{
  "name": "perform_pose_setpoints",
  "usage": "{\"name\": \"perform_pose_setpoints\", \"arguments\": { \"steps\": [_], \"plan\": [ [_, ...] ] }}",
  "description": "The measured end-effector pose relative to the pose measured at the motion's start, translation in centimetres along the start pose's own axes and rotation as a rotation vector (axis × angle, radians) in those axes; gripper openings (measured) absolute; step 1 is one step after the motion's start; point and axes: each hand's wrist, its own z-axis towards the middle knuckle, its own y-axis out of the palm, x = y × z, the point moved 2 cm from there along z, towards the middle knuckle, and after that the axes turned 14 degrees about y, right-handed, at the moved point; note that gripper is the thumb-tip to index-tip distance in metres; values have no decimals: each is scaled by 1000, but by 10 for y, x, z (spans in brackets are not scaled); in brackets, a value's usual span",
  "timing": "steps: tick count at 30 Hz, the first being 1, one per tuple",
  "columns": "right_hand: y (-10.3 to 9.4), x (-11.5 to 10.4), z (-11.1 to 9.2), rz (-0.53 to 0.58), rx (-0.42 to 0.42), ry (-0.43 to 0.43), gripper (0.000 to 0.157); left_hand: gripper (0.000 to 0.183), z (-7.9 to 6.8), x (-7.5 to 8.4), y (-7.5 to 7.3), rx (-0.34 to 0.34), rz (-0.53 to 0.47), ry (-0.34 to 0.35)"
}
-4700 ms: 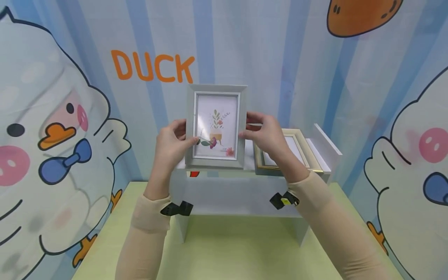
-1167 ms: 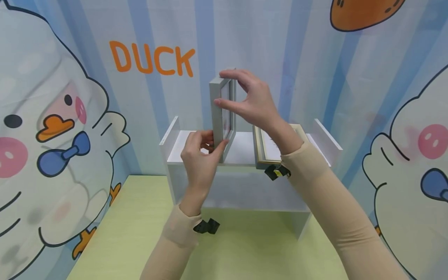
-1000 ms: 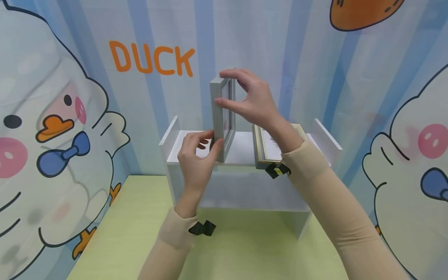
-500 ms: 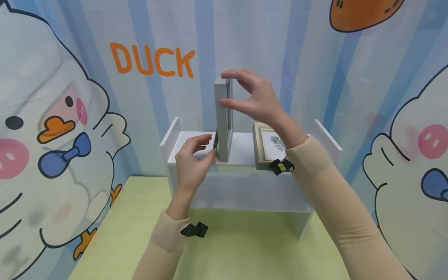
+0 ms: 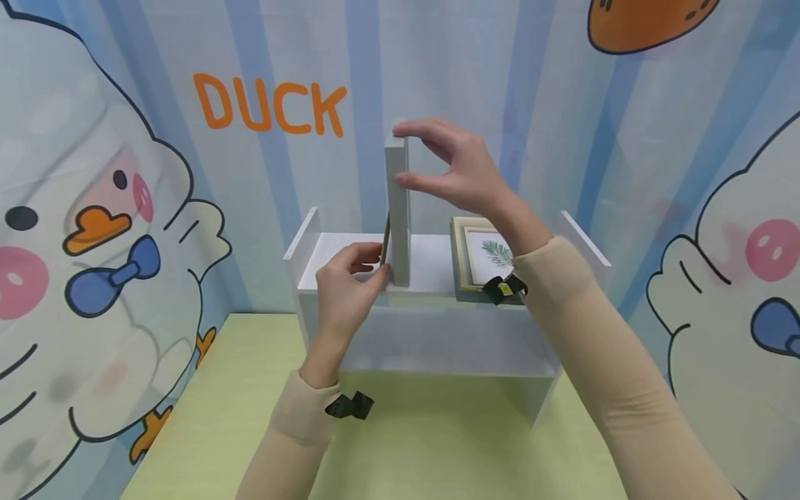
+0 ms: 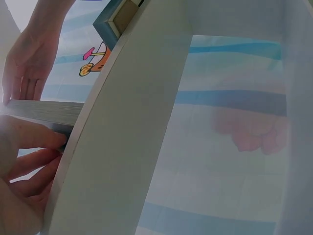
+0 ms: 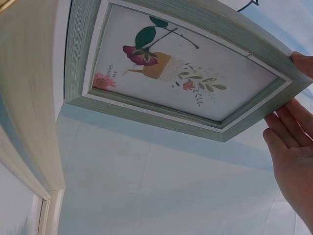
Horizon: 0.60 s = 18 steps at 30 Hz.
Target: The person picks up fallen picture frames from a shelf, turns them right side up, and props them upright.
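Note:
A grey-green picture frame stands upright and edge-on atop the white shelf. Its flower picture shows in the right wrist view, where the frame border is tilted. My right hand holds the frame's upper end, index finger on the top edge and thumb on the near side. My left hand pinches the thin back stand low on the left side, which tilts slightly out from the frame. The left wrist view shows that thumb and fingers at the dark stand near the shelf edge.
A cream-and-gold frame with a leaf picture lies flat at the shelf's right, partly behind my right wrist. Upright panels bound both shelf ends. The shelf stands on a pale yellow-green table before a duck-printed curtain.
The grey-green frame has turned from facing me to edge-on. My right hand has gone to its top, my left to its lower back, where the stand has come into view.

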Motion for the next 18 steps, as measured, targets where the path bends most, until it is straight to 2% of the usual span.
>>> {"name": "perform_pose_setpoints", "arguments": {
  "steps": [9, 18],
  "plan": [
    [1, -1, 3, -11, -22, -19, 48, 19, 3, -6, -10, 2, 33, 6],
    [5, -3, 6, 20, -33, -34, 48, 19, 12, -9, -27, -84, 90, -83]
  ]
}}
